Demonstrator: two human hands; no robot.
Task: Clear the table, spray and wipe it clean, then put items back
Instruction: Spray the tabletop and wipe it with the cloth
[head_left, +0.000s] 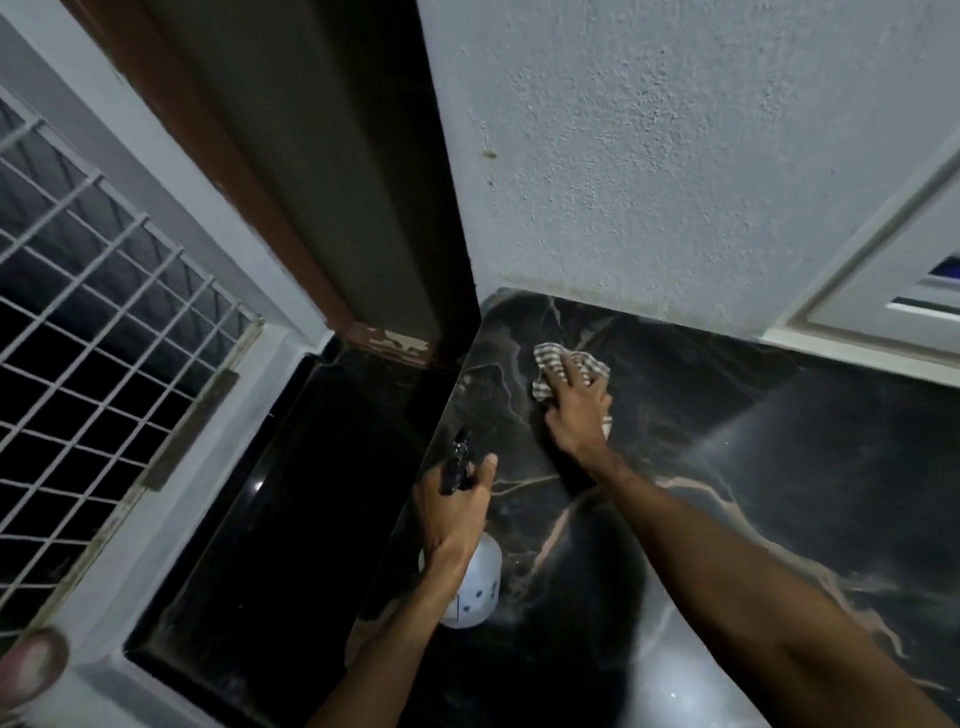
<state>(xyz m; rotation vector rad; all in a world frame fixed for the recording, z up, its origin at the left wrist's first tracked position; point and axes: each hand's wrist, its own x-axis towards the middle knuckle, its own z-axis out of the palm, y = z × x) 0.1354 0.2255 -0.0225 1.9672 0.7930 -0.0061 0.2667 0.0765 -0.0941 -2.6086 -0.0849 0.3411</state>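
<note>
Dark veined marble counter (779, 467) set into a corner, bounded at the back by a rough white wall (675, 156) and on the left by its own free edge, beyond which lies a lower dark surface (291, 493) under a brown door frame (249, 171); a window grille (93, 291) stands further left. The right hand (576, 410) lies on a striped cloth (553, 358), fingers (563, 371) spread and laid flat over the bunched fabric, pressing rather than gripping, so that the palm's load reaches the stone during the wipe. The cloth sits near the far left corner, close to the wall and to the free edge, and is touching the counter. The left hand (457, 514) wraps the neck of a white spray bottle (478, 587) just below its black trigger head (460, 465), fingers closed round it; whether a finger rests on the trigger cannot be told. The bottle is held over the left edge, nozzle pointing away toward the corner, probably to keep it out of the wiping path yet ready for another spray. No other items show on the visible stone, which suggests the clearing step is done and wiping is in hand. Open room runs to the right and toward the viewer; strokes toward the wall or the left edge have little travel, and the cloth could slip off that edge.
</note>
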